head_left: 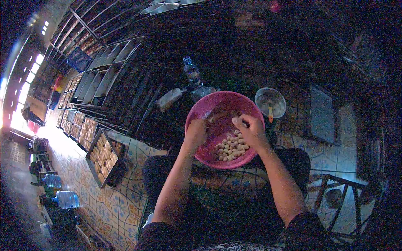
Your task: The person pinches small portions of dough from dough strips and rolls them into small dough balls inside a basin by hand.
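Observation:
A pink plastic bowl [217, 102] rests on my lap, with several small pale dough balls [231, 147] heaped at its near right side. My left hand [195, 130] is closed over the bowl's near left rim; what it holds is hidden. My right hand [250, 129] hovers just above the heap, fingers pinched on a small pale piece of dough [237, 120]. Both forearms reach in from the bottom of the view.
A clear glass bowl [270, 102] with something orange stands right of the pink bowl. A plastic water bottle [191, 71] stands behind it. Metal trays [102, 157] of shaped dough lie on the tiled floor at left. Large water jugs [66, 199] stand far left.

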`<state>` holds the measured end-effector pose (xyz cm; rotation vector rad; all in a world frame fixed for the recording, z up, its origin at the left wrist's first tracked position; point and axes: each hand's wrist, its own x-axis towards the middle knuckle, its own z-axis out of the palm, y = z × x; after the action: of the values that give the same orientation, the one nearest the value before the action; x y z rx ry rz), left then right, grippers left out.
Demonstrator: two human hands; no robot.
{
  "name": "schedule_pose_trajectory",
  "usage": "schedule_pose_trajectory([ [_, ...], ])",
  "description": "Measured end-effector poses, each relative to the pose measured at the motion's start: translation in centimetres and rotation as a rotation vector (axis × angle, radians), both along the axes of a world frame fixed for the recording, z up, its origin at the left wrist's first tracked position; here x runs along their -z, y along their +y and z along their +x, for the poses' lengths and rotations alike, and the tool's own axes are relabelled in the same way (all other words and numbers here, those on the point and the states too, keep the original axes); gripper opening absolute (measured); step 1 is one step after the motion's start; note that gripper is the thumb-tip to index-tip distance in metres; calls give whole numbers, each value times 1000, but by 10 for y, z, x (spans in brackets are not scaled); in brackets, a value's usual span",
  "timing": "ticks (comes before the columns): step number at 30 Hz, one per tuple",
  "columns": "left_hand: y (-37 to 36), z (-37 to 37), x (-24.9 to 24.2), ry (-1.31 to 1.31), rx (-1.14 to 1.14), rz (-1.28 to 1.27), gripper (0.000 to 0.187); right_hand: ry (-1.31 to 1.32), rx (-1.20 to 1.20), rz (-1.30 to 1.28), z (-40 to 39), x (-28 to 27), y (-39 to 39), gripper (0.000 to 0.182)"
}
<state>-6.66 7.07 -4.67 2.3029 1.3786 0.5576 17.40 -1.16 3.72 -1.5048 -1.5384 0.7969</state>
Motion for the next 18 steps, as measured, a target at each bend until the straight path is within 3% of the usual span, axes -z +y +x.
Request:
schedule_pose_trajectory([
  [4, 4, 6, 32, 287, -56, -226, 23, -25, -34, 110, -4, 16, -4, 21],
  [5, 8, 4, 68, 113, -102, -173, 26, -25, -35, 111, -6, 18, -4, 21],
  [6, 5, 8, 72, -61, -146, -118, 30, -40, -62, 93, -6, 20, -3, 20],
  [7, 1, 12, 77, -62, -145, -117, 30, -56, -89, 75, -7, 22, -3, 20],
  [9, -7, 20, 75, -839, -188, -423, 39, -87, -68, 39, -8, 27, -3, 19],
  [10, -11, 21, 59, -839, -187, -422, 39, -116, -49, 2, -9, 32, -3, 19],
  [12, -19, 20, 27, 19, -177, -250, 38, -153, -41, 37, -10, 49, -1, 17],
  [18, -26, 29, -35, 284, -73, -133, 36, -297, -58, 24, -13, 52, -4, 15],
])
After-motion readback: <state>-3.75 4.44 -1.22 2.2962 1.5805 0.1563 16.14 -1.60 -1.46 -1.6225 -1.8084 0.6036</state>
